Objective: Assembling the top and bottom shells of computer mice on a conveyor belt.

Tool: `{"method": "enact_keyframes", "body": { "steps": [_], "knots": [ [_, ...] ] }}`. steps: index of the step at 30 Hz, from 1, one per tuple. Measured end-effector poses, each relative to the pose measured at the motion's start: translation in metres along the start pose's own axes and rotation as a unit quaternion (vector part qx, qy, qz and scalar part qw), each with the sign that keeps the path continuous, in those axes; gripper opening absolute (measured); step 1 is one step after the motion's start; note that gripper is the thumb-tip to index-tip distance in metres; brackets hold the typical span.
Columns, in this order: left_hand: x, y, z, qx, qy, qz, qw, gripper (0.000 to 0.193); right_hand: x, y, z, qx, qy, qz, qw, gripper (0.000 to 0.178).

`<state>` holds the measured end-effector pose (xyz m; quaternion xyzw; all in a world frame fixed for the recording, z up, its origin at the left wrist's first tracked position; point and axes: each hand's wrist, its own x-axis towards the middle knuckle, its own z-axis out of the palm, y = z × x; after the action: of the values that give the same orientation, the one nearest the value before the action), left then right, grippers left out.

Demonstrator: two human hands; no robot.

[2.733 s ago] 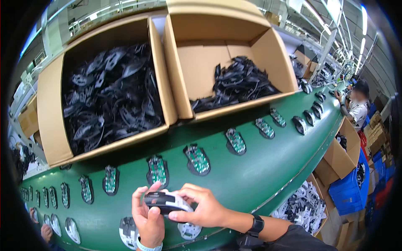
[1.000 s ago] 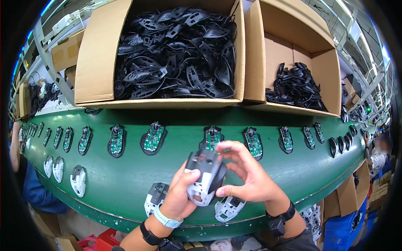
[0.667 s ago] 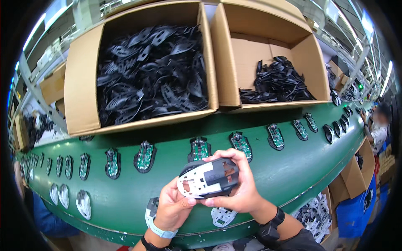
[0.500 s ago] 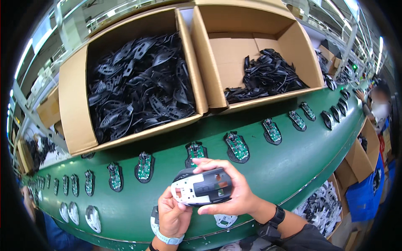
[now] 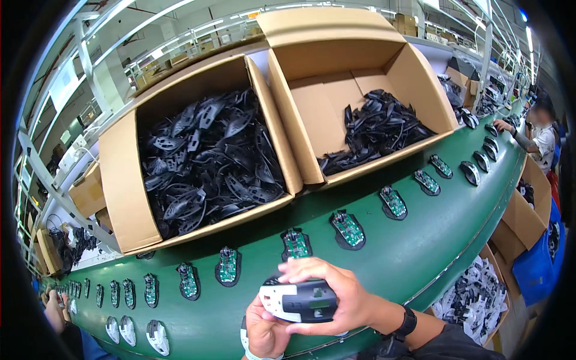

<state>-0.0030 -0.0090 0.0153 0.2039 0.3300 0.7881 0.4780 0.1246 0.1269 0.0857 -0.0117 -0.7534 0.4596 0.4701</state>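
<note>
Both hands grip one black-and-white computer mouse shell [image 5: 282, 301] just above the green work surface. At the shell's lower left, my left hand [image 5: 267, 333] has its fingers closed on the white end. My right hand [image 5: 345, 297] wraps the black end, with fingers over the far edge and thumb along the near edge. Square cutouts in the black part let green show through. Right behind the hands lies a mouse base with a green circuit board [image 5: 296, 245]. Another white part [image 5: 243, 333] shows partly behind my left wrist.
A row of mouse bases with boards [image 5: 228, 266] runs along the curved green conveyor [image 5: 408, 252]. White-sided shells [image 5: 158, 337] lie at near left. Two cartons [image 5: 204, 237] of black plastic parts stand behind. A box of white parts [image 5: 474, 294] sits lower right. Co-workers' hands [image 5: 504, 125] show at both ends.
The view has tilted up, so the cartons and the row sit lower in the picture. Both hands keep hold of the mouse shell, which is turned slightly. The co-worker at right has shifted.
</note>
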Motion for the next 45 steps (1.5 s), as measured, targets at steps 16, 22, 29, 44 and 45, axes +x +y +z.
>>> {"method": "enact_keyframes", "body": {
  "steps": [16,22,29,44,45],
  "knots": [
    [-0.008,-0.015,0.079,0.545,-0.14,0.32,0.762,0.027,-0.061,-0.001,-0.022,-0.08,0.079,0.177,0.978,0.058],
    [0.013,-0.06,0.091,0.474,-0.234,0.267,0.806,0.022,-0.113,0.044,-0.234,-0.489,0.131,0.184,0.842,0.044],
    [0.029,-0.057,0.042,0.427,-0.072,0.118,0.894,0.017,-0.091,0.092,-0.457,-0.561,0.118,0.165,0.803,0.035],
    [-0.038,-0.005,-0.002,0.443,-0.032,0.089,0.892,0.013,-0.1,0.121,-0.498,-0.597,-0.065,0.296,0.743,0.043],
    [-0.039,-0.003,0.001,0.463,0.004,0.092,0.882,0.013,-0.088,0.103,-0.471,-0.646,-0.068,0.309,0.694,0.048]
  ]
}}
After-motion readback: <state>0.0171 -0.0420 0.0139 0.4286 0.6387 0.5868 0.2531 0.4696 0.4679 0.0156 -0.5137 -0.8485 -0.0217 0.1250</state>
